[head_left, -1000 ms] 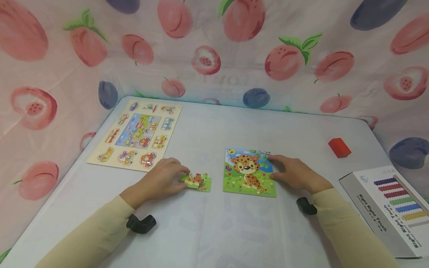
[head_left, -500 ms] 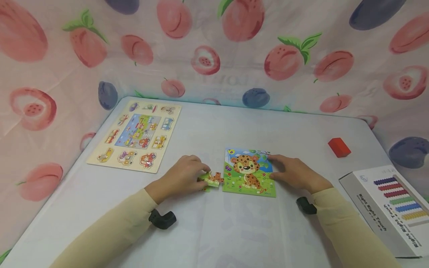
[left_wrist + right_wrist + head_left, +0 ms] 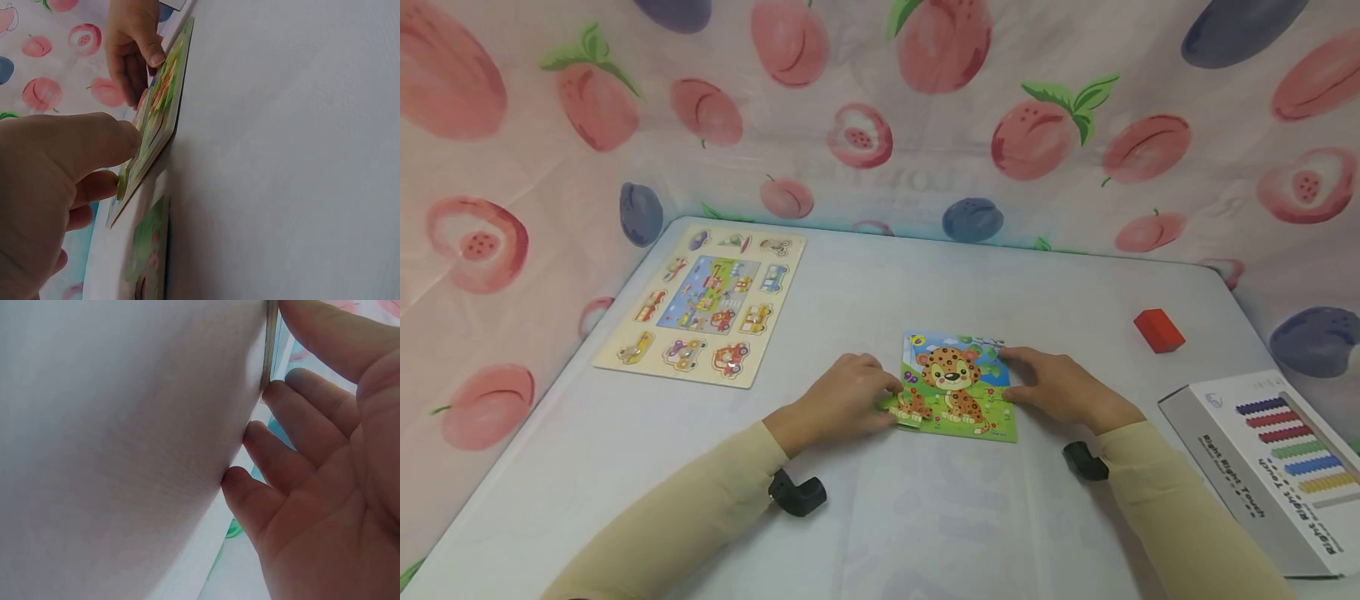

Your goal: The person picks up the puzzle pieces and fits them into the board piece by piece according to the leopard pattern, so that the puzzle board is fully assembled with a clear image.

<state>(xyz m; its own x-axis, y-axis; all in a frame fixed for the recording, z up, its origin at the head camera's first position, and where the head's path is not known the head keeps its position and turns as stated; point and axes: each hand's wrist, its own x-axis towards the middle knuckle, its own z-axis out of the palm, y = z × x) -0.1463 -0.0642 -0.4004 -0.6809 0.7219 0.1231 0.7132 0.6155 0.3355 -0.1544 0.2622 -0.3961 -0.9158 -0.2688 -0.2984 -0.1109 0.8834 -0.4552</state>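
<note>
My left hand (image 3: 838,400) pinches a jigsaw piece (image 3: 912,408) printed with brown spotted legs and green grass. That piece lies over the lower left corner of a square leopard puzzle board (image 3: 957,427); whether it is seated flat cannot be told. At the board's right edge, my right hand (image 3: 1067,387) touches the side with thumb and fingertips, its fingers loosely extended. From the left wrist view, a second green piece (image 3: 149,250) lies on the table beside the board. The left hand hides that piece in the head view.
A wooden vehicle puzzle board (image 3: 613,354) lies at the back left. On the right are a red block (image 3: 1160,331) and a white box (image 3: 1232,467) with coloured strips pictured on it. Fruit-patterned cloth (image 3: 880,92) walls off the table's back and sides.
My left hand has carried the pinched piece rightward, from above the other loose piece onto the leopard board's lower left. The right hand and the board stay in place.
</note>
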